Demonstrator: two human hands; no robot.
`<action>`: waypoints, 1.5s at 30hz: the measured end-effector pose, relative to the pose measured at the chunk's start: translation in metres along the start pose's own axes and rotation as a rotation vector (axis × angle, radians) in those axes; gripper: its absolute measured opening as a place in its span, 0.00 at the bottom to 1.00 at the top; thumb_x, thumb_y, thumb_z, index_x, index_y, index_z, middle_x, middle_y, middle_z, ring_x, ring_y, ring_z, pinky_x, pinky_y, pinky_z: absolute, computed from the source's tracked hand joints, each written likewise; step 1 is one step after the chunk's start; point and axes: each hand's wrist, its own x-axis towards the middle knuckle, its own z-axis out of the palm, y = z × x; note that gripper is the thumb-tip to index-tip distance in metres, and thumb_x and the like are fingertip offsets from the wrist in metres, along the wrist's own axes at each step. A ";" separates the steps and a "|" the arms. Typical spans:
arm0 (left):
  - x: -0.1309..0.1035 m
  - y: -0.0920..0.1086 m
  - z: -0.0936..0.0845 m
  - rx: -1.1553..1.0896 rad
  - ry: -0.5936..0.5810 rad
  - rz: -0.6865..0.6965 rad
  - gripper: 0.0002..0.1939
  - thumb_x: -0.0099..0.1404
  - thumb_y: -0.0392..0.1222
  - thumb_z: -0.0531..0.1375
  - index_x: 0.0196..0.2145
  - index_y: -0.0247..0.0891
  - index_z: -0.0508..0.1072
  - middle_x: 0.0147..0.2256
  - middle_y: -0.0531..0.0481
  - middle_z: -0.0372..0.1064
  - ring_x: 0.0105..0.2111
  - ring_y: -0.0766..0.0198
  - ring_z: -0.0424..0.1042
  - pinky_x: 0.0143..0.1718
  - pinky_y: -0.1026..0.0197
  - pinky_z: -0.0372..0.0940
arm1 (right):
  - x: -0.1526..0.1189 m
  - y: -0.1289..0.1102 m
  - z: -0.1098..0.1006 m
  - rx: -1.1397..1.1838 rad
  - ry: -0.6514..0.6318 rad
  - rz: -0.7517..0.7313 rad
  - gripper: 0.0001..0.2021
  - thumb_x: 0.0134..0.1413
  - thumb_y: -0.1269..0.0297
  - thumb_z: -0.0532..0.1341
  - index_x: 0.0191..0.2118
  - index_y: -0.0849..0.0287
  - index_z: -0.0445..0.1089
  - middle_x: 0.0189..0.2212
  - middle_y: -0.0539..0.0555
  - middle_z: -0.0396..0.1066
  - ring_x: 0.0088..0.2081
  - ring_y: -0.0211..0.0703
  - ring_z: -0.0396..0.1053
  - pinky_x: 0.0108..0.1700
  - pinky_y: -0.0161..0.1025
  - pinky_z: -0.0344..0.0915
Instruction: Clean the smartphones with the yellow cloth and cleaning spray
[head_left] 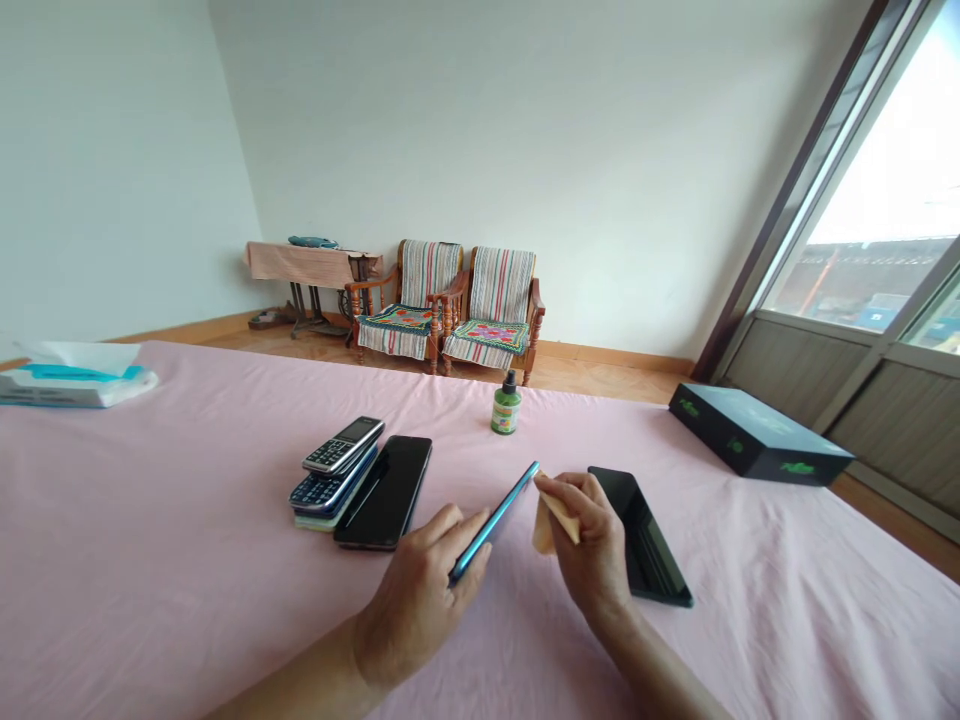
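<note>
My left hand (424,585) grips a thin blue-edged phone (495,522), tilted and held edge-on above the pink cloth. Pinched in my right hand (592,545) is a yellowish cloth (555,520), close to the phone's upper end; whether they touch is hard to tell. Left of my left hand, a large black phone (390,492) lies beside a stack of keypad phones (337,470). A black tablet (649,540) lies just right of my right hand, partly hidden by it. Beyond the hands stands a green spray bottle (506,408) with a black top.
The pink-covered surface (187,520) holds a tissue pack (79,378) at the far left and a black box (757,430) at the back right. Behind it are two wooden chairs (491,310) and a cloth-covered sewing table (300,263). A window is on the right.
</note>
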 end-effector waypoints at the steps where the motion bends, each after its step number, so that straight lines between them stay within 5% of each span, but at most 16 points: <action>1: 0.000 0.001 0.001 -0.001 -0.018 0.004 0.15 0.68 0.35 0.50 0.49 0.39 0.70 0.30 0.50 0.64 0.30 0.64 0.69 0.35 0.64 0.65 | -0.001 -0.002 0.003 0.017 -0.033 -0.028 0.13 0.54 0.73 0.56 0.42 0.55 0.75 0.35 0.54 0.66 0.37 0.41 0.68 0.38 0.36 0.65; 6: 0.000 0.003 0.001 -0.002 -0.039 0.022 0.14 0.68 0.35 0.49 0.46 0.38 0.71 0.32 0.50 0.65 0.32 0.64 0.69 0.36 0.64 0.64 | 0.001 -0.009 0.015 0.026 -0.081 -0.079 0.14 0.54 0.73 0.56 0.41 0.54 0.76 0.36 0.55 0.67 0.38 0.41 0.69 0.39 0.36 0.66; 14: 0.000 -0.004 -0.002 0.004 -0.008 -0.045 0.11 0.68 0.37 0.50 0.33 0.37 0.72 0.28 0.51 0.63 0.27 0.65 0.67 0.31 0.65 0.61 | 0.037 -0.003 0.020 -0.040 -0.025 0.207 0.12 0.46 0.71 0.58 0.34 0.58 0.79 0.30 0.53 0.69 0.31 0.41 0.70 0.33 0.35 0.65; 22: 0.000 -0.007 -0.002 0.006 -0.007 -0.068 0.12 0.68 0.38 0.50 0.30 0.37 0.70 0.27 0.53 0.61 0.26 0.66 0.66 0.30 0.66 0.59 | 0.043 0.011 0.025 -0.093 -0.042 0.303 0.15 0.45 0.69 0.56 0.36 0.59 0.78 0.31 0.55 0.72 0.32 0.42 0.71 0.33 0.34 0.64; 29: 0.001 -0.008 -0.001 0.050 0.010 -0.061 0.13 0.69 0.39 0.49 0.32 0.38 0.71 0.27 0.52 0.62 0.26 0.66 0.65 0.31 0.66 0.61 | 0.034 0.030 0.023 -0.178 -0.149 0.332 0.10 0.41 0.72 0.57 0.18 0.61 0.75 0.19 0.51 0.69 0.24 0.39 0.67 0.25 0.32 0.56; 36: 0.003 -0.006 -0.003 0.119 0.011 -0.064 0.13 0.68 0.39 0.50 0.29 0.38 0.70 0.26 0.53 0.61 0.27 0.65 0.65 0.30 0.66 0.60 | 0.039 0.016 0.022 -0.147 -0.095 0.275 0.15 0.51 0.69 0.54 0.40 0.59 0.77 0.36 0.54 0.73 0.35 0.41 0.70 0.36 0.33 0.63; 41: 0.003 -0.007 -0.003 0.060 -0.002 -0.070 0.13 0.69 0.39 0.49 0.29 0.38 0.70 0.26 0.53 0.61 0.26 0.66 0.64 0.30 0.66 0.59 | 0.035 0.023 0.019 -0.169 -0.180 0.257 0.11 0.46 0.71 0.57 0.25 0.59 0.78 0.25 0.52 0.71 0.27 0.40 0.69 0.29 0.33 0.61; 45: 0.002 -0.009 -0.003 0.038 -0.004 -0.073 0.13 0.69 0.39 0.49 0.29 0.38 0.70 0.26 0.53 0.60 0.26 0.66 0.64 0.30 0.66 0.58 | 0.035 0.022 0.017 -0.161 -0.151 0.255 0.12 0.49 0.71 0.56 0.34 0.57 0.78 0.29 0.53 0.72 0.30 0.40 0.70 0.33 0.34 0.63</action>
